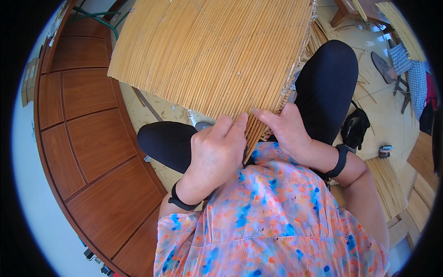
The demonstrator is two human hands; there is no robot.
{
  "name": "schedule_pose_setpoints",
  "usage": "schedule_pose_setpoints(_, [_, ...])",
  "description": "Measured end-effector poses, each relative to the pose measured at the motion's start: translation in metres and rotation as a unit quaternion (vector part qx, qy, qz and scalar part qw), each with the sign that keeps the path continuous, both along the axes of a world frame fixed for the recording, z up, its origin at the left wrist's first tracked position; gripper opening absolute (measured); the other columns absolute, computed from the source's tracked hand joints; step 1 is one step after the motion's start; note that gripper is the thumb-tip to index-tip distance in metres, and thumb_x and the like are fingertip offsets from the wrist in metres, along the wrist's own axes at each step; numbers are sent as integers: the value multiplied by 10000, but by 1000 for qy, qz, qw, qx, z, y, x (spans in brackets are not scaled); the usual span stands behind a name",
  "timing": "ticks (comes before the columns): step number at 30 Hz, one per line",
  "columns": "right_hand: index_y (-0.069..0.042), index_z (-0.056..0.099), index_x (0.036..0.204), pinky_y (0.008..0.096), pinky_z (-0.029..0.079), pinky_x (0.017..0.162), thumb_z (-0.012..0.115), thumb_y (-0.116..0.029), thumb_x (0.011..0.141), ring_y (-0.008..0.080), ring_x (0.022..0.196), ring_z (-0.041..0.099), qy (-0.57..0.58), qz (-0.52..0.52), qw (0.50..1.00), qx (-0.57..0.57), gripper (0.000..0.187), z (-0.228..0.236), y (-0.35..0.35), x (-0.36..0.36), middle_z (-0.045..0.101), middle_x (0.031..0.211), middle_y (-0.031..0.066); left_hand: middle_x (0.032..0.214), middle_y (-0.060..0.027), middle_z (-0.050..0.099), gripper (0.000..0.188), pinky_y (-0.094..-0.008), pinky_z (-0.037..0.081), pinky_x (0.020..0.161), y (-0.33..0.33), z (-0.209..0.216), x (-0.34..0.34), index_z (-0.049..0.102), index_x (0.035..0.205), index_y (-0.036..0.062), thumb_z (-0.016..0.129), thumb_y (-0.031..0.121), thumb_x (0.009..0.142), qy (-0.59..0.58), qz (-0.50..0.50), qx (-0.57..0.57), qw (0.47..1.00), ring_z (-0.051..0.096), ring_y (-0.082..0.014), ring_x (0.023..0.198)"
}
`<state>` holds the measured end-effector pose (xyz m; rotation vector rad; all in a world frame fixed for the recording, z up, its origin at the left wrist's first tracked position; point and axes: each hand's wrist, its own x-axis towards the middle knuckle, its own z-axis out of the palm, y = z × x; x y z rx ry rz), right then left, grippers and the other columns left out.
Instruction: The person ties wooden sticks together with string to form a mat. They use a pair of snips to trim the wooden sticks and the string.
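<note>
A big mat of thin bamboo sticks (217, 51) lies over the knees of the seated person, its near edge at the lap; the left hand (214, 154) is closed on this near edge, the thumb pressed on top of the sticks; the right hand (288, 129) pinches the same edge just beside it, fingers together. The mat hides most of the floor in front; wooden panels (87, 138) stand at the left; a black bag (354, 128) lies on the floor at the right, near another bundle of sticks (390, 184).
</note>
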<state>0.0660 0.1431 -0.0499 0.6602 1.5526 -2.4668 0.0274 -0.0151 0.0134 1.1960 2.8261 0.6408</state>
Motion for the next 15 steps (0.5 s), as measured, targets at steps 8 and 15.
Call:
schedule_pose_setpoints(8, [38, 636, 990, 270, 497, 635, 620, -84, 822, 110, 733, 604, 12, -9, 1000, 0, 208, 0, -1, 0, 658, 856, 51, 706, -71, 521, 324, -329, 475, 471, 0, -1, 1, 665, 1021, 13, 676, -22, 699, 5, 6, -9, 1000, 559, -233, 514])
schedule_pose_setpoints(15, [45, 639, 983, 264, 494, 618, 626, -89, 821, 103, 718, 602, -7, -9, 1000, -6, 210, 0, -1, 0, 657, 840, 48, 731, -76, 511, 342, -310, 473, 445, 6, -2, 8, 636, 1033, -24, 630, 36, 697, 45, -5, -78, 996, 562, -203, 500])
